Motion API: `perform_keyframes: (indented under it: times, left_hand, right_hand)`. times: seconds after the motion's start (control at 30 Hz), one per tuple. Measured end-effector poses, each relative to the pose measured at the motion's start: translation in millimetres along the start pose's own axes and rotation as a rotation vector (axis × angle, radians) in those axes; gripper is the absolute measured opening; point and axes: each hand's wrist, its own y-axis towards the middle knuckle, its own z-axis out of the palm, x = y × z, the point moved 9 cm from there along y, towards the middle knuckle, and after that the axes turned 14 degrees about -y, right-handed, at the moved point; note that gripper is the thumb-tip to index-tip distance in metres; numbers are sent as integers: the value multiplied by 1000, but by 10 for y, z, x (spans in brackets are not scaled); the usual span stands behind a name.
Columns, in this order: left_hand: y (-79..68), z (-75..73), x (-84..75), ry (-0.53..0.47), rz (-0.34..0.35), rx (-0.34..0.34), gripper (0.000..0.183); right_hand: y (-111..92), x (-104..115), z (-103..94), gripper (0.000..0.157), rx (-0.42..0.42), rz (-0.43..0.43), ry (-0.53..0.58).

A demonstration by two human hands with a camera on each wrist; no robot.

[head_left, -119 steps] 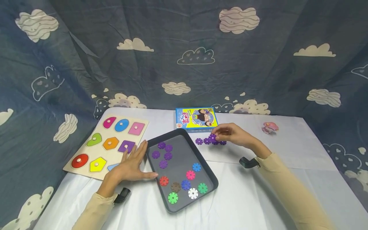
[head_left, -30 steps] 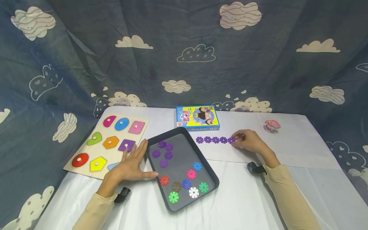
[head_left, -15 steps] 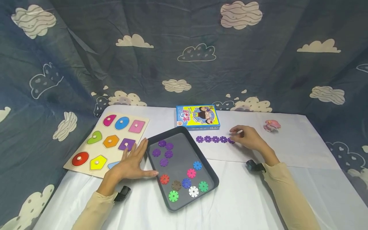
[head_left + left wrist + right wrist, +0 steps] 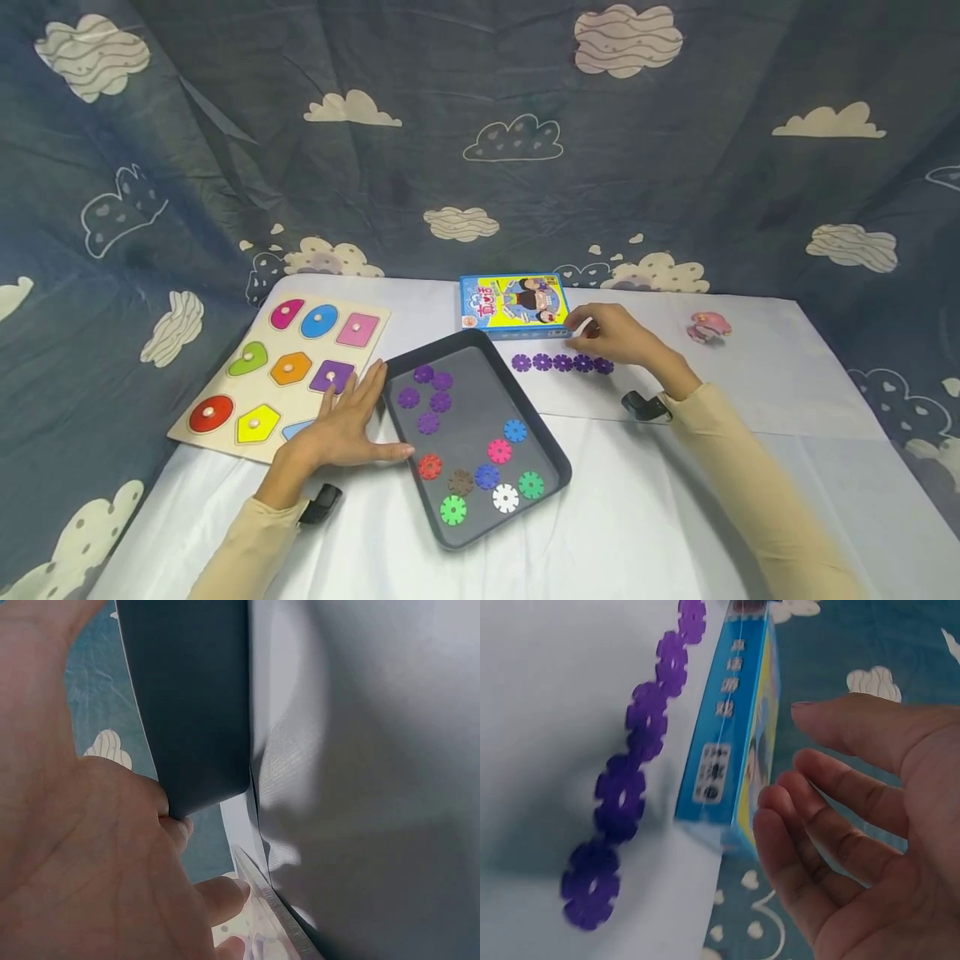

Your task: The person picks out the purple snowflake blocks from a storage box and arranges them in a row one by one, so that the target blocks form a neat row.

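In the head view, several purple snowflake discs lie in a row on the white cloth, right of the dark grey tray. My right hand hovers above the right end of that row, beside the blue and yellow card box; its fingers are loosely bent with nothing between them in the right wrist view. My left hand lies with spread fingers along the tray's left rim, thumb and fingertips touching it. Inside the tray are loose purple discs and, nearer the front, discs of other colours, such as a white disc.
A wooden shape puzzle board lies left of the tray, partly under my left hand. At the right stands a small pink toy figure. Behind the table hangs a dark cloth with cloud prints.
The right hand laid the last purple disc at the row's right end, let go, and then rose and moved left toward the card box. The left hand has stayed on the tray.
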Motion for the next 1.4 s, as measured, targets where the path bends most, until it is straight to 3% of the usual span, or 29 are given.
perform_keyframes:
  times: [0.7, 1.2, 1.4]
  left_hand:
    - [12, -4, 23, 14, -4, 0, 134]
    - [12, -13, 25, 10, -13, 10, 134]
    - [22, -12, 30, 11, -13, 12, 134]
  right_hand:
    - [383, 992, 9, 33, 112, -273, -48]
    - [559, 1679, 404, 31, 284, -446, -150]
    - [595, 1837, 605, 31, 351, -465, -164]
